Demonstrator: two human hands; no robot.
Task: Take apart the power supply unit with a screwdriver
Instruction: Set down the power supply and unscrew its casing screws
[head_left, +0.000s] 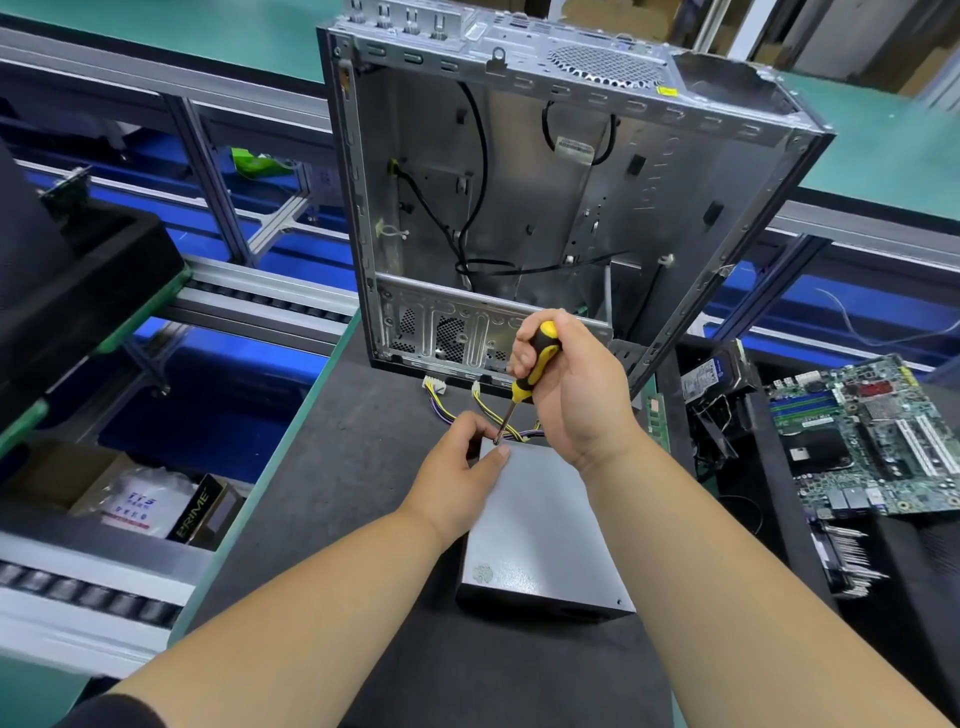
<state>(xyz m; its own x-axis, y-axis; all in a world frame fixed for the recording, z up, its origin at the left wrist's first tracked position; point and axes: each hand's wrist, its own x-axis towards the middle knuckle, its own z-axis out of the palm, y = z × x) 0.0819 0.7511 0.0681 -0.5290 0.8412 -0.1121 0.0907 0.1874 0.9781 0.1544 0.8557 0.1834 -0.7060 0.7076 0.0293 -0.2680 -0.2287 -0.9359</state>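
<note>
Standing upright at the far end of the dark work mat (363, 493) is the largest thing here, an opened computer case (519, 182), its side panel off so that the bare metal interior and a few loose black cables show. To the right of the mat lies a green motherboard (862, 436), tilted a little, with a hard drive (714, 374) just beside its left edge. Left of the mat, roller conveyor rails run past, and a cardboard box (57, 473) sits lower down with bagged items in it. Nearer the person, in the middle of the mat, the grey power supply unit (540, 525) lies flat with its broad plain cover facing up; its bundle of yellow, purple and black wires (493, 410) trails from the far end toward the foot of the case, ending in white connectors. The right hand (576, 395) grips the yellow and black screwdriver (535, 358), fingers curled tight round the handle, with the shaft slanting down and to the left so that the tip meets the far left corner of the cover (the screw itself is too small to make out). The left hand (457, 467) pinches that same corner, thumb pressed on the top face and the other fingers bent over the edge just beside the tip.
</note>
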